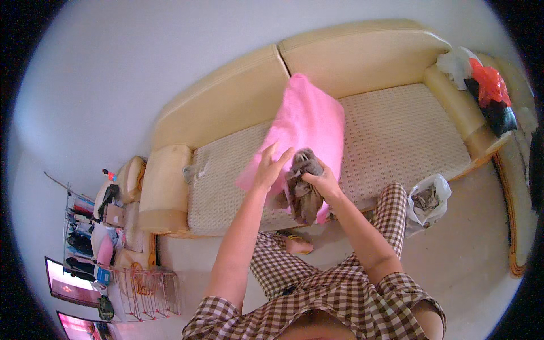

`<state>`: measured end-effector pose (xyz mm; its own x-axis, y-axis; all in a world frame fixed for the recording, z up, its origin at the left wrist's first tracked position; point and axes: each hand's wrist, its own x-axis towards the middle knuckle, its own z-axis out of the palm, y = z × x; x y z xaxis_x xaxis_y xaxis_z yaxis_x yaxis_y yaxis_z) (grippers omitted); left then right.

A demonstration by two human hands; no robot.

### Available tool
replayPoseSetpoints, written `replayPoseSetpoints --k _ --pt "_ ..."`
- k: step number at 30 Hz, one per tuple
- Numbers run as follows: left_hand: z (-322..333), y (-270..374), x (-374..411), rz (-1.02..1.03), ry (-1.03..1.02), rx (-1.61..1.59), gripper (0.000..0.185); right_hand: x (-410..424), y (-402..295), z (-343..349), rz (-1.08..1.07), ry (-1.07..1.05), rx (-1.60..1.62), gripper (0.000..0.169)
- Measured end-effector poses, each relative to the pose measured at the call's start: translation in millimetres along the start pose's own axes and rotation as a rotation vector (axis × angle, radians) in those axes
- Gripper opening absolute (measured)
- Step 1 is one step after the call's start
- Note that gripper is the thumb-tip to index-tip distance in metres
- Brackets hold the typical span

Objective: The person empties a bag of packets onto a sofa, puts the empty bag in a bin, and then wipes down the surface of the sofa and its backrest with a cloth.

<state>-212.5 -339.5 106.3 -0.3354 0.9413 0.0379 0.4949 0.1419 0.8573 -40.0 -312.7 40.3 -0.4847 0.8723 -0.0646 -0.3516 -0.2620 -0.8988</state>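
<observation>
Bunched grey-brown fabric point(304, 193) hangs from my right hand point(325, 182), its fingers closed around the upper part. My left hand point(270, 168) is just left of the bundle with its thumb and fingers spread, and I see nothing in its grasp. Beneath both hands, a pink cloth point(308, 114) drapes from the sofa backrest down across the seat. Part of the pink cloth is hidden behind the fabric and my hands. I cannot tell what kind of garment or textile the grey-brown piece is.
The cream sofa point(225, 102) has a patterned seat cover point(395, 123). By my right knee, a white plastic bag point(442, 191) on the floor holds greyish material. Plastic bags point(491, 83) lie on the right armrest. At left are a wire rack point(153, 293) and a loaded clothes rack point(68, 221).
</observation>
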Motion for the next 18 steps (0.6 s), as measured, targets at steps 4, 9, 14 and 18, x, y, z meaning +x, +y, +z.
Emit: replayPoseSetpoints --k 4,9,14,18 --pt "17.1 -102.8 23.7 -0.152 0.107 0.531 0.122 -15.2 65.2 -63.9 0.184 0.193 -0.146 0.053" --pt "-14.1 -230.1 16.0 -0.586 0.21 0.294 0.122 -66.8 118.5 -118.0 0.304 0.38 -0.177 0.054" --pt "-22.0 -298.8 -26.6 -0.6 0.411 -0.09 0.102 -78.3 128.2 -148.9 0.394 0.485 -0.191 0.054" --pt "6.8 -260.2 -46.0 -0.944 0.265 -1.07 0.09 -74.0 128.7 -157.0 0.398 0.511 -0.098 0.054"
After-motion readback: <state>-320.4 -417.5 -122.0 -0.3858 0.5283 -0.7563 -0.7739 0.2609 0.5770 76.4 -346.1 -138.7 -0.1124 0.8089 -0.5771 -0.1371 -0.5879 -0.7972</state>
